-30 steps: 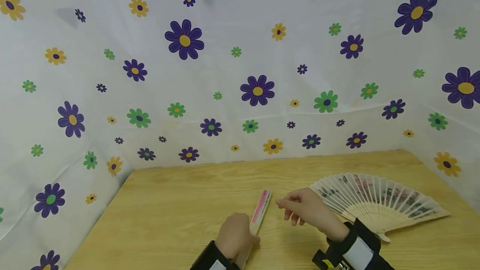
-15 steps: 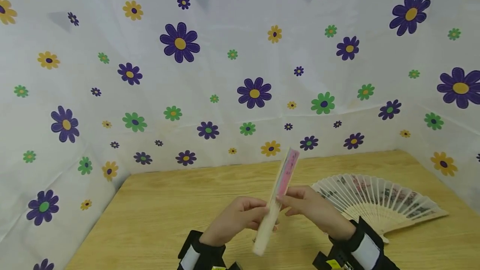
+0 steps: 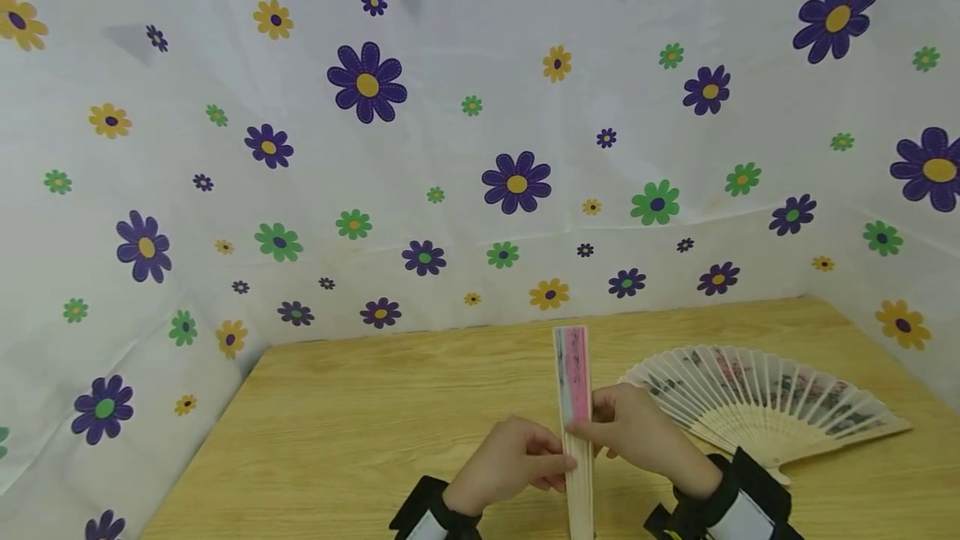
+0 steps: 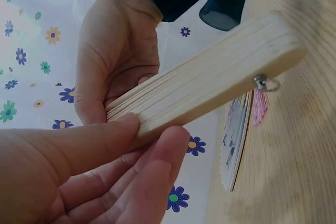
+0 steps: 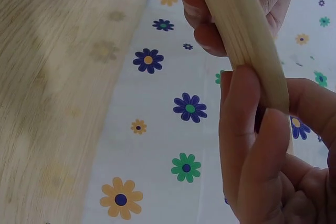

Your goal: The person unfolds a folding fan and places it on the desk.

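Observation:
A folded hand fan (image 3: 577, 457) with pale wooden ribs and a pink and grey-blue printed upper part stands nearly upright between my hands. My left hand (image 3: 517, 461) pinches its ribs from the left, thumb on the near face. Slightly higher, my right hand (image 3: 637, 432) pinches it from the right, thumb at the lower end of the print. In the left wrist view the fan's rounded base (image 4: 273, 40) shows a metal rivet with a small ring (image 4: 265, 83). The right wrist view shows fingers of both hands on the wooden ribs (image 5: 241, 30).
A second fan (image 3: 765, 407), spread wide with a floral print, lies at the right of the wooden table (image 3: 360, 407). Its pink tassel (image 4: 260, 107) shows in the left wrist view. A white flower-patterned cloth (image 3: 450, 140) hangs behind and along both sides.
My left hand has lifted the folded fan off the table and brought it right. My right hand has taken hold of it too. The fan has turned from slanted to nearly upright.

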Demonstrator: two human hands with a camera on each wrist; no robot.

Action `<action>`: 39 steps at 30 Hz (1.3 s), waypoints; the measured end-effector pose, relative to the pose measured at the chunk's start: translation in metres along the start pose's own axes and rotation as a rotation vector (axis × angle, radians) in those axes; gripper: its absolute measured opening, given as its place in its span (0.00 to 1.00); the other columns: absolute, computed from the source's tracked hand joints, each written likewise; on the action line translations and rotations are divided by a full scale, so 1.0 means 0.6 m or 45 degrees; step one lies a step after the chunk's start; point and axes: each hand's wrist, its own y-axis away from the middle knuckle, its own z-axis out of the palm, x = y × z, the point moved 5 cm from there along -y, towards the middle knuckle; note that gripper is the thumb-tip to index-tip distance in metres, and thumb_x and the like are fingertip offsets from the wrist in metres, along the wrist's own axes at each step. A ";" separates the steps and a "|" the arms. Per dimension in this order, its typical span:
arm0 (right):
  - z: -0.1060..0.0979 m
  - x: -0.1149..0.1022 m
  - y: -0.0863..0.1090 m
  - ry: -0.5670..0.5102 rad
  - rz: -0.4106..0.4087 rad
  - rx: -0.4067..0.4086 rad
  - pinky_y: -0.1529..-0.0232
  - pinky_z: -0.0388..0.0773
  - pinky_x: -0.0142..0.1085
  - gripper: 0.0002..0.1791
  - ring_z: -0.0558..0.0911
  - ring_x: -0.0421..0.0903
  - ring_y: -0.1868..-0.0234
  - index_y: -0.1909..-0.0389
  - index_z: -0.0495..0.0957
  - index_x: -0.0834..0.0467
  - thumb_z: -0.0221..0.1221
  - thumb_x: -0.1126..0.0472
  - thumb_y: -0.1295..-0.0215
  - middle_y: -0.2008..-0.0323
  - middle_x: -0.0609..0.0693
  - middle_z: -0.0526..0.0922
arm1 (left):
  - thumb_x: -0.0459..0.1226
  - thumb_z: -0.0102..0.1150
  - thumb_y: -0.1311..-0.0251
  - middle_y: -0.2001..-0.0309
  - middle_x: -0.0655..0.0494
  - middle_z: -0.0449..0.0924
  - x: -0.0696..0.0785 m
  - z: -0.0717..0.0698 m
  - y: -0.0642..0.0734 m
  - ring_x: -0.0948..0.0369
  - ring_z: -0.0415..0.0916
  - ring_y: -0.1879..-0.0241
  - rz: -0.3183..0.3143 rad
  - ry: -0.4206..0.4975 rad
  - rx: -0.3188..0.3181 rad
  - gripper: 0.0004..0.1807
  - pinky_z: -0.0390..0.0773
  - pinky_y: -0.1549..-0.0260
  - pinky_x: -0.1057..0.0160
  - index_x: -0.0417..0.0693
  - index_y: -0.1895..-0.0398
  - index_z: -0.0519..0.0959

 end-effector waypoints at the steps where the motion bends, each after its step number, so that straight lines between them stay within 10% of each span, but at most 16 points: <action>1: 0.000 0.000 0.000 0.002 0.001 0.007 0.84 0.78 0.31 0.08 0.79 0.43 0.81 0.71 0.83 0.67 0.64 0.64 0.39 0.81 0.56 0.86 | 0.29 0.63 0.40 0.74 0.32 0.86 0.000 0.000 0.000 0.60 0.83 0.77 -0.010 0.011 -0.002 0.08 0.87 0.69 0.45 0.30 0.71 0.86; 39: -0.030 0.008 0.005 0.108 0.133 0.245 0.84 0.76 0.31 0.09 0.80 0.45 0.84 0.70 0.84 0.69 0.65 0.65 0.41 0.85 0.52 0.84 | 0.28 0.60 0.37 0.68 0.29 0.86 0.002 -0.027 0.007 0.54 0.85 0.71 -0.012 0.195 0.044 0.08 0.87 0.64 0.47 0.27 0.64 0.84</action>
